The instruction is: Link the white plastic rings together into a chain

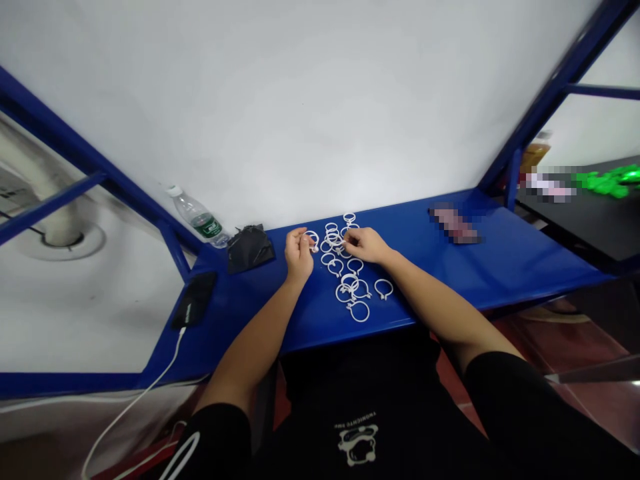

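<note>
Several white plastic rings lie scattered on a blue table in front of me. My left hand is closed in a pinch on one white ring at the left edge of the pile. My right hand rests on the table with its fingers curled, their tips pinching at a ring in the cluster near the back. More rings lie loose toward the table's front edge, between my forearms.
A clear water bottle lies at the back left against the white wall. A black crumpled bag sits beside it. A black phone with a white cable lies at the left edge. A blurred object sits back right. Blue frame bars flank the table.
</note>
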{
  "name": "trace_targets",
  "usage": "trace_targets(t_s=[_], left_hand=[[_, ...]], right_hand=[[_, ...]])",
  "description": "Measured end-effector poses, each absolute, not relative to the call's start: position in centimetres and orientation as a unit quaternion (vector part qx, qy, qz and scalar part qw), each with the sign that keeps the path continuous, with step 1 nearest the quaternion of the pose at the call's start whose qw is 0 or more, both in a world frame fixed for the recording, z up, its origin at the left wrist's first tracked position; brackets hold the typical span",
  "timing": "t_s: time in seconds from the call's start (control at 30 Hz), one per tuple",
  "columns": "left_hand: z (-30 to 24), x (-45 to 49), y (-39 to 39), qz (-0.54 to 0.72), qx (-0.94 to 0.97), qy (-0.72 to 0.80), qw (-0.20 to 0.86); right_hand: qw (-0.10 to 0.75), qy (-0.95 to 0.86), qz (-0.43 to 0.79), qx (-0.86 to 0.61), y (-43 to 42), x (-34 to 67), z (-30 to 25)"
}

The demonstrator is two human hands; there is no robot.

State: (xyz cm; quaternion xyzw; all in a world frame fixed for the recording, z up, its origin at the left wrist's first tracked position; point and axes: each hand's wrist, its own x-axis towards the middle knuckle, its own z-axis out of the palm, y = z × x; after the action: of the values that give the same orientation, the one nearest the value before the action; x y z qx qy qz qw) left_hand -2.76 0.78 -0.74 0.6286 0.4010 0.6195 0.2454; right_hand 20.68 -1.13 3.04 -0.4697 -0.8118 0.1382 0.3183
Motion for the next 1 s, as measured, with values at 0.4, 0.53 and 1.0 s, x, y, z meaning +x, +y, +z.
trace_targets(t_s=[0.4,0.53,1.0], left_hand=[[0.0,-3.0,-0.8,0.456,0.785,0.392,0.151],[-0.2,-3.1,-0.6,0.449,0.786,0.393,0.163],[-0.1,-2.9,-0.6,0.469,0.791,0.369,0.136]], right_hand=[[0.301,-0.816,0.112,-0.481,-0.6,21.3,3.0],[0.308,-0.809,0.113,-0.489,-0.8,21.3,3.2],[0.305,-0.766,0.1,-0.558,-0.5,21.2,2.8]])
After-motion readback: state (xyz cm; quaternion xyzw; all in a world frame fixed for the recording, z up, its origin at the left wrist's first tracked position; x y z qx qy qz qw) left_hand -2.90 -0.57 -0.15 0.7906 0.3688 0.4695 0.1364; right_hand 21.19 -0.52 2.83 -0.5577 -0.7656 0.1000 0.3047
